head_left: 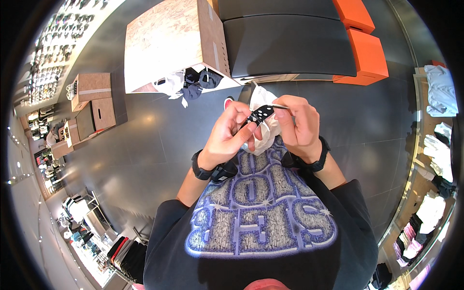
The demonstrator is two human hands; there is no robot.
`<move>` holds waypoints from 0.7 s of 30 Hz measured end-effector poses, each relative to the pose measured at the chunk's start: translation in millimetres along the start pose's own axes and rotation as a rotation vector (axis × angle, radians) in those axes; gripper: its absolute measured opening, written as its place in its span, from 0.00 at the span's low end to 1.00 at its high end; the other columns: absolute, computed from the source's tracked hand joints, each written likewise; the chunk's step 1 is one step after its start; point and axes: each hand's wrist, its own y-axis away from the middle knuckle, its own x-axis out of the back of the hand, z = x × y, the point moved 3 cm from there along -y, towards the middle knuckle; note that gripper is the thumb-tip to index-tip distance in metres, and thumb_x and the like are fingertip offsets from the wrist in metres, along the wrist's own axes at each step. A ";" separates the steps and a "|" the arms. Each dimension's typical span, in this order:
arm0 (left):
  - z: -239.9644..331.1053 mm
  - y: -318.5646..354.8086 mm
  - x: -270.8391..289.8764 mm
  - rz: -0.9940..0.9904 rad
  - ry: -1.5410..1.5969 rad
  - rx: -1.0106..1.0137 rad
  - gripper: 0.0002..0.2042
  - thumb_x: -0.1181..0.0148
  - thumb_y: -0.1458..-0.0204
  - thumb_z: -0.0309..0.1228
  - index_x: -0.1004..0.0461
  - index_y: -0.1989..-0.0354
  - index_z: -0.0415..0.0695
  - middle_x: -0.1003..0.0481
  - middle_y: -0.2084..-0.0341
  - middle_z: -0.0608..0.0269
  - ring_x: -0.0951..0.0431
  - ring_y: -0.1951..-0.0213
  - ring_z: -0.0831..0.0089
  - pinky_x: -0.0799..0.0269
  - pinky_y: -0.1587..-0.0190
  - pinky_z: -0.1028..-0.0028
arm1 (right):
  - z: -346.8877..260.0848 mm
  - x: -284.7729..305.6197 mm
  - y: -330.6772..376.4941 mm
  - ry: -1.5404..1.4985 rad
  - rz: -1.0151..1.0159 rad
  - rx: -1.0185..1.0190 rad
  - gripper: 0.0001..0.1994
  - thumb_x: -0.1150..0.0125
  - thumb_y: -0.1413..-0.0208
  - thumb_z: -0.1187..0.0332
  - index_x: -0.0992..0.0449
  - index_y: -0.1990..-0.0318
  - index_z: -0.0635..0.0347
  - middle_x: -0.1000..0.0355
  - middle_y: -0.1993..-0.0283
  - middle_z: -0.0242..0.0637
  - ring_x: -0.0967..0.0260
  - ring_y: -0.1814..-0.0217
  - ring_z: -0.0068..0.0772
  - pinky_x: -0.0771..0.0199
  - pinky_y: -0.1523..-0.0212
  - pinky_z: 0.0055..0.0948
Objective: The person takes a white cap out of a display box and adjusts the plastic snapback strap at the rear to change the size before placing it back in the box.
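I see both hands raised in front of my chest, close together over the dark grey floor (145, 145). My left hand (227, 137) is curled with its thumb and fingers pinched onto a small black tag with white dots (261, 114), gripping its lower left end, so that grip is closed on the tag. My right hand (299, 125) is closed too, thumb and forefinger pressed together at the tag's upper right end, where a thin pale strand juts out; I cannot tell whether it pinches the tag itself or only that strand. A white cloth item (265, 123) hangs bunched between and behind the two hands, touching both, with the tag lying against its front. Each wrist carries a black band (200, 170). Ahead of the hands stands a large open cardboard box (169, 41) with dark and white garments spilling from its lower edge, and beside it a long black bench (290, 43) with orange blocks (369, 58) at its far end. Smaller cardboard boxes (92, 104) sit well off to the left.
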 end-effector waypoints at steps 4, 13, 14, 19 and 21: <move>6.8 0.4 -7.4 0.063 0.072 -0.061 0.07 0.53 0.43 0.16 0.38 0.58 0.39 0.24 0.67 0.56 0.24 0.75 0.78 0.28 0.74 0.81 | -0.2 -0.3 -3.4 -0.010 0.001 0.099 0.07 0.43 0.46 0.78 0.30 0.60 0.64 0.26 0.68 0.44 0.27 0.73 0.43 0.28 0.73 0.32; -2.8 -5.4 1.0 0.132 -0.027 -0.048 0.07 0.53 0.41 0.17 0.38 0.57 0.38 0.22 0.70 0.59 0.25 0.77 0.81 0.30 0.77 0.83 | 3.1 -7.3 -8.2 -0.052 0.075 -0.032 0.06 0.45 0.44 0.79 0.29 0.59 0.66 0.26 0.69 0.42 0.26 0.76 0.36 0.28 0.74 0.27; -2.5 -4.9 2.1 0.133 -0.027 -0.048 0.07 0.53 0.41 0.17 0.38 0.57 0.38 0.22 0.70 0.59 0.25 0.77 0.81 0.30 0.77 0.83 | 3.6 -7.7 -9.7 -0.074 0.056 -0.032 0.06 0.44 0.45 0.78 0.28 0.60 0.66 0.26 0.69 0.42 0.27 0.77 0.35 0.28 0.75 0.27; -1.3 -7.1 6.3 0.147 -0.034 -0.004 0.06 0.56 0.38 0.23 0.36 0.55 0.38 0.23 0.67 0.58 0.21 0.70 0.75 0.25 0.72 0.80 | -0.3 -7.4 -23.5 -0.112 -0.055 -0.035 0.06 0.39 0.49 0.76 0.23 0.63 0.64 0.27 0.68 0.38 0.29 0.75 0.34 0.30 0.74 0.27; 1.6 -8.6 5.0 0.183 -0.047 0.025 0.08 0.56 0.37 0.24 0.38 0.52 0.37 0.24 0.70 0.63 0.24 0.74 0.80 0.27 0.70 0.81 | -1.9 -8.8 -26.6 0.039 -0.109 0.185 0.10 0.37 0.54 0.79 0.21 0.62 0.61 0.27 0.65 0.39 0.30 0.67 0.31 0.30 0.69 0.25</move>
